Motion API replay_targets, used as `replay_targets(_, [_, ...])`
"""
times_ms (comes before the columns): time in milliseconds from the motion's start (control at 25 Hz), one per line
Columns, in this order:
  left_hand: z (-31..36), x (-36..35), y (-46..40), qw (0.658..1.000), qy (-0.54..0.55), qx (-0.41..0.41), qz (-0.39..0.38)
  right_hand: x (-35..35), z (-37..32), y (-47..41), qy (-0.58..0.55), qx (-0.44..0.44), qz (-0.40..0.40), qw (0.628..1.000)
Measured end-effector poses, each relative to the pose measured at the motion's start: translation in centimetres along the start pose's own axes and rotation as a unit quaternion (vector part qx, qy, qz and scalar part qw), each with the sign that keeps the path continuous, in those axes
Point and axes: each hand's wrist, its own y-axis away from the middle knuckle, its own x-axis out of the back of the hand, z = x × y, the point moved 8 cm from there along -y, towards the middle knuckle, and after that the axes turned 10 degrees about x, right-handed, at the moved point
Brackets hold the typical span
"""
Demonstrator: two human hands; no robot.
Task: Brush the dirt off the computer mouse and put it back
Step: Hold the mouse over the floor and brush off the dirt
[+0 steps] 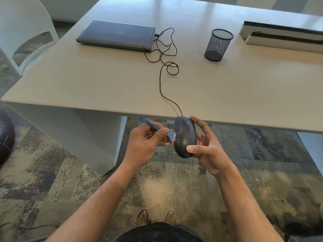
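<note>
Right hand [206, 147]: fingers clamped round the black computer mouse [185, 137], held off the desk's [87, 81] near edge.
Mouse axis: long axis pointed away, cable [161, 84] end farthest.
Left hand [146, 142]: blue brush [157, 128] pinched, white bristles touching the mouse's left side.
Desk: closed laptop [116, 34], mesh pen cup [218, 44].

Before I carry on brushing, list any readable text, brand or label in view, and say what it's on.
"DELL": round logo on the closed laptop lid, seen upside down and small, only just legible.
Computer mouse: no marking readable.
Blue brush: none visible.
Mesh pen cup: none.
</note>
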Motion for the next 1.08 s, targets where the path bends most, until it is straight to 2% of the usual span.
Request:
replay_targets(400, [-1.8, -2.1, 1.9, 0.998, -0.038, 0.01, -0.054, 0.7, -1.7, -1.3, 0.013, 0.028, 0.029, 0.999])
replay_targets(680, [-2.4, 0.7, 1.1, 0.999, -0.016, 0.033, 0.028, 0.7, -1.2, -1.4, 0.031, 0.018, 0.024, 0.999])
replay_targets(760, [-2.5, 1.2, 0.8, 0.998, -0.015, 0.055, 0.029, 0.5, -1.0, -1.3, 0.033, 0.016, 0.02, 0.999])
replay_targets(960, [-3.1, -0.8, 0.6, 0.986, 0.019, 0.143, -0.078, -0.7, -0.6, -1.2, 0.063, 0.003, -0.005, 0.998])
replay_targets(1080, [-3.0, -1.7, 0.6, 0.978, 0.061, 0.175, -0.099, -1.7, 0.0, -0.9, 0.075, -0.008, -0.027, 0.997])
